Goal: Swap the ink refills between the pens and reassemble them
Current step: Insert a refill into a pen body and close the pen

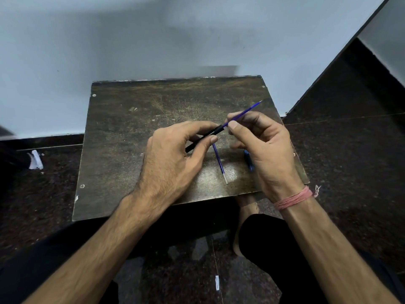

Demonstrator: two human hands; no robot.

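My left hand [175,159] grips a black pen barrel [210,135] that points up and to the right above a worn dark board [131,132]. My right hand [260,145] pinches a thin blue ink refill [245,112] between thumb and forefinger; its lower end sits in the mouth of the black barrel and its tip sticks out towards the upper right. A second blue refill [219,163] lies on the board below my hands, silver end nearest me. A blue pen part [248,160] lies on the board, partly hidden by my right palm.
The board rests low over a dark speckled floor [350,163], close to a pale wall [153,40]. My crossed legs and a bare foot [247,207] lie under its near edge. A scrap of white paper [36,160] lies on the floor at the left.
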